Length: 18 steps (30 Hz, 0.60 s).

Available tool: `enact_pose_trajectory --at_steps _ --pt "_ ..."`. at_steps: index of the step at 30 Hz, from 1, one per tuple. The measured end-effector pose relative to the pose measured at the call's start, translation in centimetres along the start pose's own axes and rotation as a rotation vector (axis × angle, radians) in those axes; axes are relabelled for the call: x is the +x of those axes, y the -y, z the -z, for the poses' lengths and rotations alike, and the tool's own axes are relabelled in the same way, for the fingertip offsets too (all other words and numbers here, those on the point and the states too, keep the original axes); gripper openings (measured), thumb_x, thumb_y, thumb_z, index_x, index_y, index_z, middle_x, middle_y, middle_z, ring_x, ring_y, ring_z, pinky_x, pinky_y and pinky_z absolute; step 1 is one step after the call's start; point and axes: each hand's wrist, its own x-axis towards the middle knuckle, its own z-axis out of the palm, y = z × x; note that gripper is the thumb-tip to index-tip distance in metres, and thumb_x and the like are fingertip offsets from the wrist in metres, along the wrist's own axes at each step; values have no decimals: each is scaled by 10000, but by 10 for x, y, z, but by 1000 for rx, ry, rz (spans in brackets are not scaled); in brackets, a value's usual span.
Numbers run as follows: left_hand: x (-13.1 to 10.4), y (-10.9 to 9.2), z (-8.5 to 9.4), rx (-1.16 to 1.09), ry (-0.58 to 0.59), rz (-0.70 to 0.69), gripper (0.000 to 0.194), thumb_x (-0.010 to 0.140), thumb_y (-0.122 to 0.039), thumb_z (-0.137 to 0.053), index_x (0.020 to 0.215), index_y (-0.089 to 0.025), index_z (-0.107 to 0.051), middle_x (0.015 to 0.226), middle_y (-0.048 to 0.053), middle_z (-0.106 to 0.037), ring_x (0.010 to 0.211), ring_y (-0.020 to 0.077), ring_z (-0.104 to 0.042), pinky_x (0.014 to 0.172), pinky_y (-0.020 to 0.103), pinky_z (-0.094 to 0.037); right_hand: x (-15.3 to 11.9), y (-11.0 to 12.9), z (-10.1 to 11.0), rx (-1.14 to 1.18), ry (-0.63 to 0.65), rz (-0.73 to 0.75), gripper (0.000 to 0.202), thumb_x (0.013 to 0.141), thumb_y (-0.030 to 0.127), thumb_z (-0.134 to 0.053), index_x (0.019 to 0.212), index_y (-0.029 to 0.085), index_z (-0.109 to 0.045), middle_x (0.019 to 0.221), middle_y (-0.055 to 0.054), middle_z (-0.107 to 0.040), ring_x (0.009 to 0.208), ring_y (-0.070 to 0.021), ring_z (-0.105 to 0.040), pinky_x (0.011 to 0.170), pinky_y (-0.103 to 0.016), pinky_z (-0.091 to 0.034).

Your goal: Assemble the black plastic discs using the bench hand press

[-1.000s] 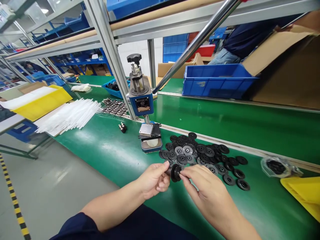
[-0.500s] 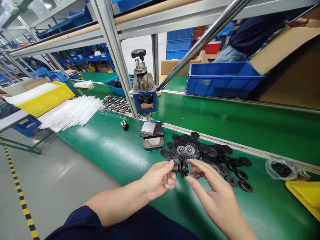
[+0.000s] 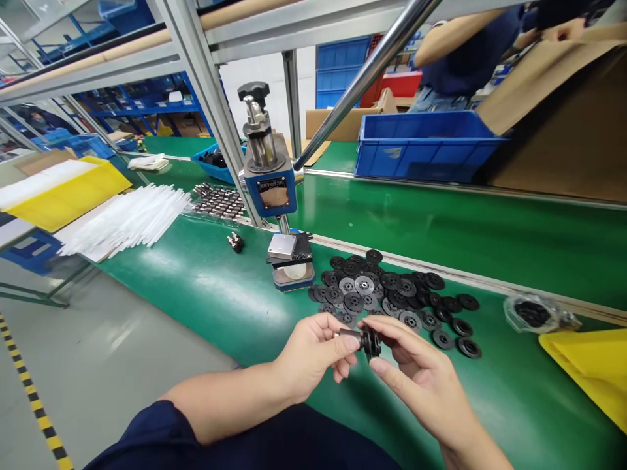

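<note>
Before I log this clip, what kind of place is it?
Most likely a factory assembly line. A small hand press stands on a long green bench beside a pile of black discs, blue bins sit behind, and both hands, left hand and right hand, hold a small black part.

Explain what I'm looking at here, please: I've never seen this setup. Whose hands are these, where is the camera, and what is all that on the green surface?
The camera sits on a person's head, looking down at their own two bare hands. The left hand and right hand together pinch a small black part, a short stub with a disc on it, above the green bench. Beyond lies a pile of black discs, and left of the pile stands a small blue hand press with a long steel lever. Farther left are white strips; at the right, a bag of black parts and a yellow tray. A blue crate sits behind, where another person works.
</note>
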Motion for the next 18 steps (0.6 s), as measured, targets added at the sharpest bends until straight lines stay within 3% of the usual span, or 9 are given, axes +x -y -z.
enact_pose_trajectory --at_steps 7,11,18 --pt "-5 7 -4 111 -22 -111 344 719 -349 -785 893 -132 -583 630 0 -624 500 96 -566 471 209 -457 -7 0 -4 113 -5 -72 359 861 295 -668 1210 237 -609 1232 -107 -602 1107 -243 -613 925 -340 -548" --pt "-3 11 -4 66 1 -160 338 730 -329 -783 924 -125 -596 683 23 -643 579 122 -603 572 256 -509 -7 2 -9 27 -59 -60 328 865 310 -667 1180 244 -607 1187 -83 -618 1063 -219 -622 892 -310 -546" --pt "6 11 12 -200 177 26 375 798 -449 -700 949 -119 -605 731 51 -624 506 80 -513 460 190 -369 -1 28 -24 -210 -172 60 238 823 335 -719 1012 231 -617 895 -24 -641 805 -172 -617 711 -277 -529"
